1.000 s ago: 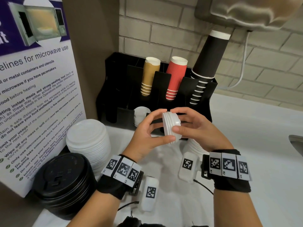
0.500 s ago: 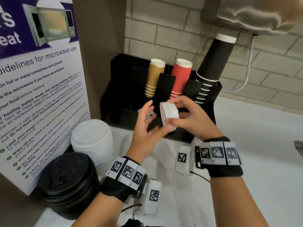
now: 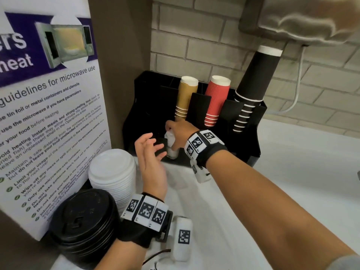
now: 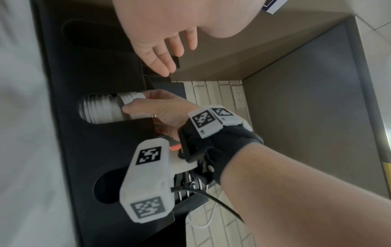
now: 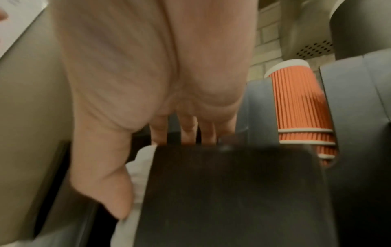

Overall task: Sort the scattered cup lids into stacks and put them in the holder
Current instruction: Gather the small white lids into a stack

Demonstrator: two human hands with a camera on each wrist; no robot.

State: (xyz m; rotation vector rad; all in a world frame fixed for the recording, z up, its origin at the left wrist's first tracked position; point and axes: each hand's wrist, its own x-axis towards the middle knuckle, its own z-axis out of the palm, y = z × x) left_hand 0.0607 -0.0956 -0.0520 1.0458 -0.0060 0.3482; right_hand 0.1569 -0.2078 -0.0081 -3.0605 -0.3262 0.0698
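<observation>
Back wall (image 3: 204,41): pale painted brick, light mortar lines, filling 12 to 2 o'clock. White counter (image 3: 302,172) runs from 3 down to 6 o'clock — smooth, evenly lit, soft shadows only. Brown panel (image 3: 124,55) stands upright at 11 o'clock, meeting the brick in a corner. Leaning against it at 9 o'clock, a microwave-guidelines poster (image 3: 48,114) — purple header, photo of 1 microwave, black text on white. At 1 o'clock a shiny metal unit (image 3: 303,18) hangs on the wall; a white cable (image 3: 298,84) drops from it. Left wrist view shows a white wall socket (image 4: 239,97) on the brick.
</observation>
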